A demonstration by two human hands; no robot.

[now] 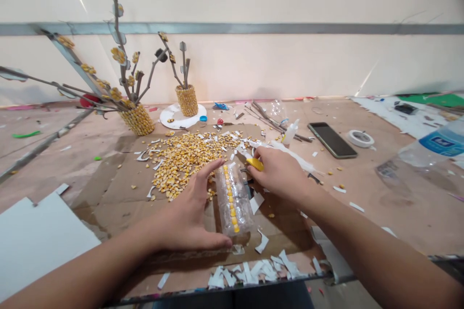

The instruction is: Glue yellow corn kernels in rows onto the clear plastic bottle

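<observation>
Plastic bottle [234, 200] gripped by left hand [192, 215]; right hand [281, 174] pinches yellow cap [255, 164], perhaps; blue label [442, 143] unreadable.

A bottle [234, 203] lies on the surface [398, 212] near its front edge, kernels [184, 154] behind it, two vases [137, 119] toward the far left corner, a phone [332, 140] to the right.

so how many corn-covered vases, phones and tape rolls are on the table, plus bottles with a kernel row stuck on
corn-covered vases: 2
phone: 1
tape roll: 1
kernel-row bottle: 1
total: 5
</observation>
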